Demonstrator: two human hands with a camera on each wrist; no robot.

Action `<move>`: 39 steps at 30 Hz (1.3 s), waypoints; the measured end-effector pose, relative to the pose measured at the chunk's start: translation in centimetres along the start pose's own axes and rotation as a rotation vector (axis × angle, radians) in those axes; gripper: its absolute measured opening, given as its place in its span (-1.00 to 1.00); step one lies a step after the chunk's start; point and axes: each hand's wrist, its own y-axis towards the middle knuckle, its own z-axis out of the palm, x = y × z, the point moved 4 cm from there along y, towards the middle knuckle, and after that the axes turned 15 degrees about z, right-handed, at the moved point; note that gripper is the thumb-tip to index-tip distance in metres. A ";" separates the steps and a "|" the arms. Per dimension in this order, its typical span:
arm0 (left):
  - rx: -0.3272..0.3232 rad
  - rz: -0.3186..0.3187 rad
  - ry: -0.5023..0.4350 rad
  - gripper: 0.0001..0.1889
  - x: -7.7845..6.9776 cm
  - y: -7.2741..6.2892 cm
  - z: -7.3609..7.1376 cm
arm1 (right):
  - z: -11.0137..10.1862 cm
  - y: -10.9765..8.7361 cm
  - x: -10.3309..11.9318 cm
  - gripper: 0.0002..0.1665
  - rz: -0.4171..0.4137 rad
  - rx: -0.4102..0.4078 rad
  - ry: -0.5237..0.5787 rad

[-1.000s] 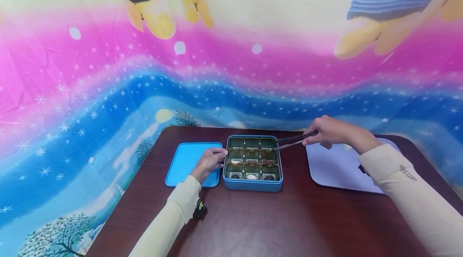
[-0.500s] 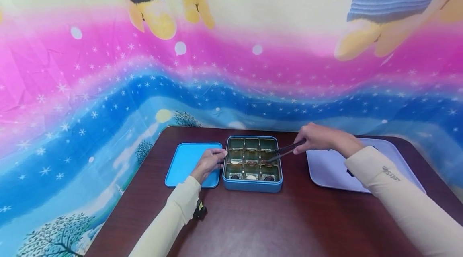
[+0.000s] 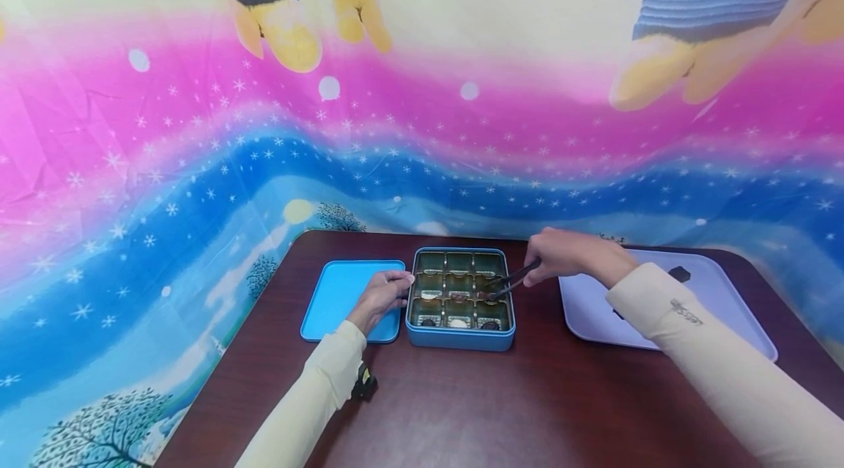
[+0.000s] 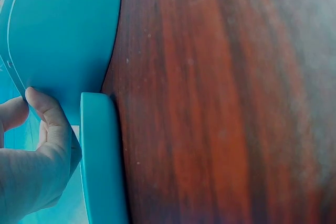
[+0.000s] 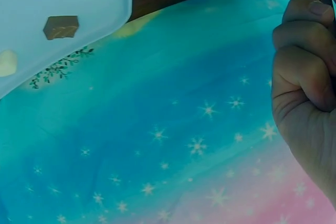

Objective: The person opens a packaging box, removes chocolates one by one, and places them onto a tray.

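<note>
Your right hand [image 3: 560,255] is reaching farther left than a second ago, clamping dark tongs [image 3: 516,275] whose tips are dipping into the blue box's [image 3: 461,338] middle-row right compartment. You're probably picking up the chocolate [image 3: 483,295] there; whether the tips are gripping it, you cannot tell. Your left hand [image 3: 381,299] is pinching the left rim. Next is seemingly calling for lifting over the right wall; surface [image 3: 537,321] is leaving room before the tray [image 3: 719,307].

Lid [image 3: 338,299] left of box [image 3: 461,338], tray [image 3: 732,307] right, chocolates [image 3: 459,322] in box and on tray
</note>
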 end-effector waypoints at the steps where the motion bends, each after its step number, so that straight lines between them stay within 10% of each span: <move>1: 0.000 0.000 0.000 -0.57 0.0 0.0 0.0 | 0.0 0.1 0.2 -0.80 0.009 0.002 -0.010; 39: -0.002 0.000 0.010 -0.61 -0.2 -0.3 0.0 | 0.6 1.1 1.1 -0.75 0.046 0.043 -0.047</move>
